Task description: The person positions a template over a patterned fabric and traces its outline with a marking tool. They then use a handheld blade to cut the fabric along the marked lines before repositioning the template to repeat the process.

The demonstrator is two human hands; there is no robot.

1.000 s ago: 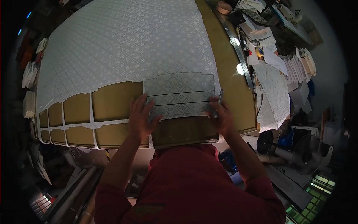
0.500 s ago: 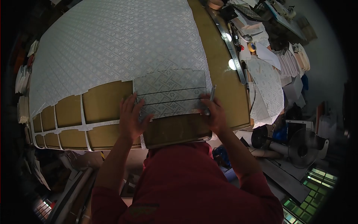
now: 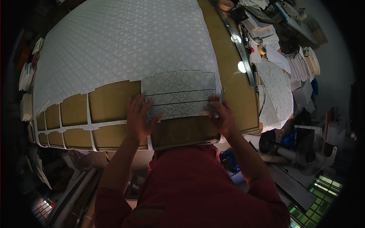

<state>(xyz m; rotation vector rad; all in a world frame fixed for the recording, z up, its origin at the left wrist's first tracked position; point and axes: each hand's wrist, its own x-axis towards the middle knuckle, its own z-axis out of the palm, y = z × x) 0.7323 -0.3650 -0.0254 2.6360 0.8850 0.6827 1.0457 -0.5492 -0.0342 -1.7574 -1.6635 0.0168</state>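
Note:
A patterned grey panel with dark crosswise lines (image 3: 178, 87) lies over the near edge of a large pale patterned sheet (image 3: 114, 45). My left hand (image 3: 140, 116) rests at the panel's lower left corner with its fingers apart. At the lower right corner is my right hand (image 3: 224, 116), its fingers closed round a slim metallic pen-like tool (image 3: 222, 94) that points away from me. The fingertips of this hand touch the panel's right edge. Left of the panel, narrow strips of the sheet frame several cut-out openings, through which the brown tabletop shows.
The brown table (image 3: 237, 110) extends under the sheet. A long metal ruler (image 3: 241, 53) lies along its right side. Beyond it are scissors (image 3: 262, 38), a tape roll (image 3: 262, 49), paper stacks (image 3: 298, 66) and a patterned piece (image 3: 277, 95). A fan (image 3: 311, 154) stands at the lower right.
The table, the sheet and both hands appear slightly further right in the view. The hands keep about the same places at the panel's corners, and the tool remains in my right hand.

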